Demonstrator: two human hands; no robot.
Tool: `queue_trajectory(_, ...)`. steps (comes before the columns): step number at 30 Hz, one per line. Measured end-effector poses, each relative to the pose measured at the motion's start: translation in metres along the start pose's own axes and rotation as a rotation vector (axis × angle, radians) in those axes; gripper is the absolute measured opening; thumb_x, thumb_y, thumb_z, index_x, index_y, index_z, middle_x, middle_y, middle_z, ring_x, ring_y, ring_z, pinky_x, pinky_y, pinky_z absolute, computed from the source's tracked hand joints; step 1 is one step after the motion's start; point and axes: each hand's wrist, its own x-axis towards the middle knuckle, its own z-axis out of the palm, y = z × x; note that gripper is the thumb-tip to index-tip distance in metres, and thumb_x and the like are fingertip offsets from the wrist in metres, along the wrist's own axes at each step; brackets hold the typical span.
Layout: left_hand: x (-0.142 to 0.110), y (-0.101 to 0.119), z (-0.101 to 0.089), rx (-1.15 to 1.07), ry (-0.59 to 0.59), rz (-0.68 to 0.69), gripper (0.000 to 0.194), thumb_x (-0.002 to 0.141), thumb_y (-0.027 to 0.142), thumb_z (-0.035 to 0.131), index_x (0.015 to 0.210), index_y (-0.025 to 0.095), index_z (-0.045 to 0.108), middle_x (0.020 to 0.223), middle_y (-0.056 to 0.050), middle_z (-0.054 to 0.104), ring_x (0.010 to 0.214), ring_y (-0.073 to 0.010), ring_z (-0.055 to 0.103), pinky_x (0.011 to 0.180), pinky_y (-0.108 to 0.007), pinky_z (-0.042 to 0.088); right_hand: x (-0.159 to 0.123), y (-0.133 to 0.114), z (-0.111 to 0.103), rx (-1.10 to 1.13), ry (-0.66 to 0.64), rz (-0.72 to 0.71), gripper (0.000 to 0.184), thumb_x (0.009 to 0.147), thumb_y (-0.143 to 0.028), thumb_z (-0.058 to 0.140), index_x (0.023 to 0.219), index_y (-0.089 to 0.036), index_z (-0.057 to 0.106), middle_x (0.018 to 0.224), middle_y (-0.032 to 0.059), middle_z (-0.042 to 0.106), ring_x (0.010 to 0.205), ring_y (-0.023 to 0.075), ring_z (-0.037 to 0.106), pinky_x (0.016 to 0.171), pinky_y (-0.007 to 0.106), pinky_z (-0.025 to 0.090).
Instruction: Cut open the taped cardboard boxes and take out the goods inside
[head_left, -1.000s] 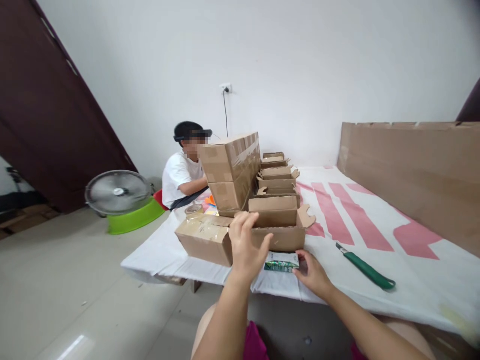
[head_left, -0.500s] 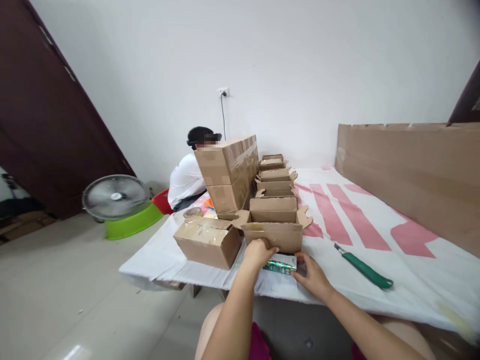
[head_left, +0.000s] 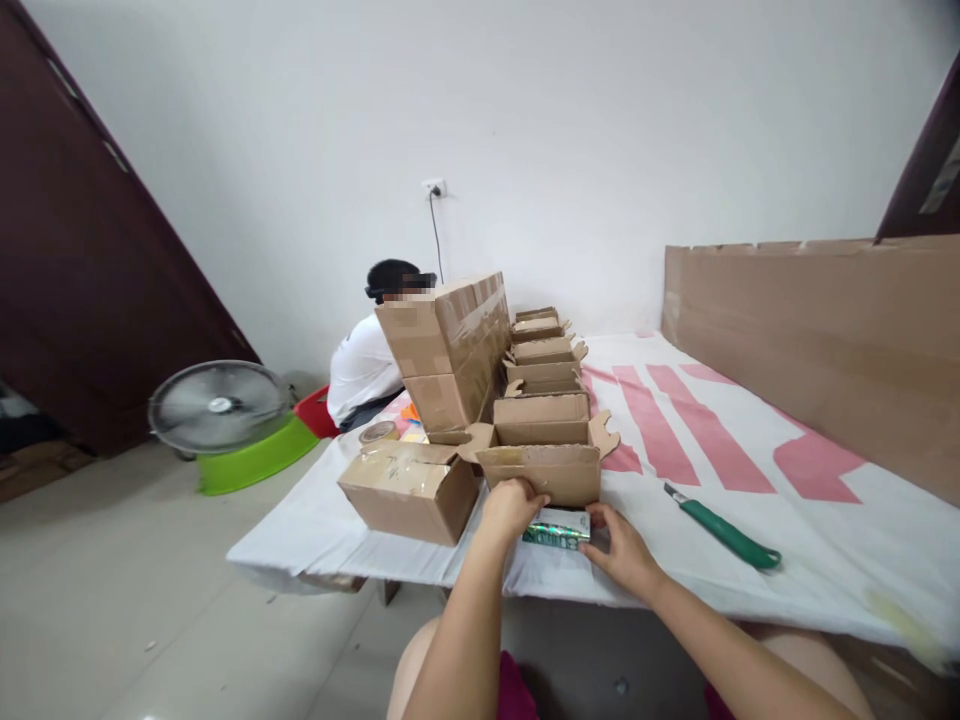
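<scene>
A small box [head_left: 556, 530] with a shiny green holographic side and a pale top lies at the table's near edge. My left hand [head_left: 515, 510] is closed round its left end, partly covering it. At the other end, my right hand [head_left: 616, 552] pinches it between thumb and fingers. Just behind both hands stands an open cardboard box [head_left: 541, 470] with its side flaps spread outward; its contents are hidden. A green-handled knife [head_left: 724, 530] rests on the cloth to the right of my right hand.
Left of my hands is a taped cardboard box [head_left: 405, 490], with a tape roll [head_left: 379, 433] behind it. Stacked cartons [head_left: 450, 350] and more open boxes [head_left: 544, 365] extend toward the wall. A person [head_left: 365, 365] sits beyond the stack. A long cardboard panel [head_left: 810, 340] borders the right side.
The view has shifted slightly, so the whole scene sits a little further left. Both hands remain on the small box, with no clear change in their hold.
</scene>
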Motion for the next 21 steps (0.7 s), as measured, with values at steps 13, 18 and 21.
queue_trajectory(13,0.0006,-0.0025,0.0007,-0.016,-0.011,0.041,0.019,0.075,0.036,0.067,0.081,0.02,0.075,0.089,-0.008,0.076,0.085,-0.0197,0.068,0.072,-0.025,0.046,0.0005,-0.001,-0.0014,-0.013,-0.017,0.008,0.041,0.072,-0.028,0.065,0.11,-0.021,0.052,0.1,0.0065,0.064,0.094,0.0229,0.062,0.086,0.039,0.048)
queue_trajectory(18,0.0013,-0.0039,0.0019,-0.033,-0.011,0.027,0.019,0.074,0.037,0.069,0.082,0.02,0.074,0.087,-0.006,0.076,0.081,-0.0185,0.068,0.068,-0.024,0.045,0.0001,-0.0009,-0.0015,-0.018,-0.014,0.008,0.042,0.072,-0.03,0.065,0.111,-0.02,0.052,0.101,0.0073,0.065,0.095,0.0232,0.062,0.086,0.039,0.048)
queue_trajectory(21,0.0031,-0.0045,0.0048,-0.036,-0.004,0.002,0.02,0.073,0.038,0.07,0.082,0.021,0.074,0.086,-0.005,0.076,0.08,-0.0183,0.068,0.066,-0.024,0.044,-0.0002,-0.0027,-0.0024,-0.018,-0.017,0.006,0.041,0.073,-0.031,0.065,0.111,-0.02,0.052,0.101,0.0075,0.065,0.095,0.0236,0.062,0.086,0.039,0.048)
